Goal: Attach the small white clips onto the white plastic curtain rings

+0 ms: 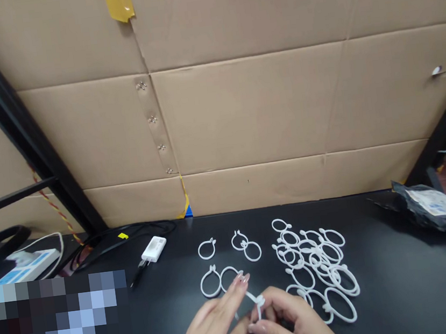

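The left hand (216, 325) and right hand (297, 326) meet at the bottom edge of the view, both closed on one white ring (257, 302). The right pinches its knotted end between thumb and forefinger. The left grips the band from the other side with its long-nailed fingers stretched forward. The ring sits between the two sets of fingertips, lifted just off the black table (404, 285); whether its loop is closed cannot be told, since the hands cover most of it.

Just beyond the left fingers lies a near pair (212, 284) of rings, side by side and touching. Farther back rest a single (207, 249) and a far pair (246, 246), each apart from the rest. To the right, near the right hand, a pile (320, 263) of rings lies tangled and overlapping.

As a judgement, the work looks early: five rings are set out to the left, one is in hand, and the pile — clearly the larger share — is left.

Farther out, a white adapter (154, 249) and black cable (105, 238) lie to the left, with a power strip (27, 262) beyond. A black bag (435, 208) sits at the far right — all against a cardboard wall (260, 108).
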Demonstrator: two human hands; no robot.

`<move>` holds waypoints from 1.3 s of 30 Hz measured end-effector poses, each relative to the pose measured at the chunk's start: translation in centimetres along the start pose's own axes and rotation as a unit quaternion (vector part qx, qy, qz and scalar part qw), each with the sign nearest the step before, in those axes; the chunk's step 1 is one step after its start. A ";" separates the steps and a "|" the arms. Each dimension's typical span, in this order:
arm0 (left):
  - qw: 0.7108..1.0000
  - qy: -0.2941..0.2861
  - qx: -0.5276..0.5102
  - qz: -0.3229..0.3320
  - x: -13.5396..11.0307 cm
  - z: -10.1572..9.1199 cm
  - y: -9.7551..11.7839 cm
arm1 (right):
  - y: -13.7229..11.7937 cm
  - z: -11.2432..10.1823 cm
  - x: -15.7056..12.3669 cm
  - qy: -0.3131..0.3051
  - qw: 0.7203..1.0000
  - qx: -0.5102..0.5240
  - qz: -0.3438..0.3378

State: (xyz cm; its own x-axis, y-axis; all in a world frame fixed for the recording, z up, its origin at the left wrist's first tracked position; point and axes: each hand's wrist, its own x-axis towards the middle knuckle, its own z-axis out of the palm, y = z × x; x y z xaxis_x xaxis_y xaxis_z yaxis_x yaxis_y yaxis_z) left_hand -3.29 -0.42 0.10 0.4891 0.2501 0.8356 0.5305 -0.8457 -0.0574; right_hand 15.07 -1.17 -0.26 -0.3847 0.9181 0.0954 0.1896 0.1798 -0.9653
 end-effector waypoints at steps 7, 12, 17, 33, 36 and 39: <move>0.995 -0.053 -0.015 -0.078 -1.2 0.5 -0.7 | -0.8 -1.8 0.4 0.100 0.993 -0.061 0.031; 0.953 -0.190 0.081 -0.220 -2.6 1.4 -2.7 | -0.2 -5.3 0.8 0.179 0.844 -0.504 -0.045; 0.918 -0.295 0.086 -0.250 -3.2 2.3 -4.5 | 1.0 -7.0 1.1 0.226 0.687 -0.689 -0.053; 0.932 -0.246 -0.023 -0.267 -4.6 3.2 -4.8 | -0.2 -3.8 0.4 0.139 0.884 -0.446 -0.021; 0.946 -0.200 -0.043 -0.250 -4.2 3.0 -4.6 | -0.5 -3.1 0.3 0.109 0.915 -0.388 -0.009; 0.950 -0.167 -0.070 -0.254 -3.3 2.3 -4.2 | -0.5 -2.6 0.3 0.086 0.945 -0.316 0.012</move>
State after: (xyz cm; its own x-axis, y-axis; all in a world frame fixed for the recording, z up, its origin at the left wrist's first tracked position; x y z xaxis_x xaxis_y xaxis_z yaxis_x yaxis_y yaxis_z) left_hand -5.53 3.40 -3.64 0.3992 0.7592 0.5141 0.6719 -0.6237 0.3994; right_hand 17.19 -0.10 0.90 -0.2314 0.9584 0.1669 0.7181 0.2840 -0.6353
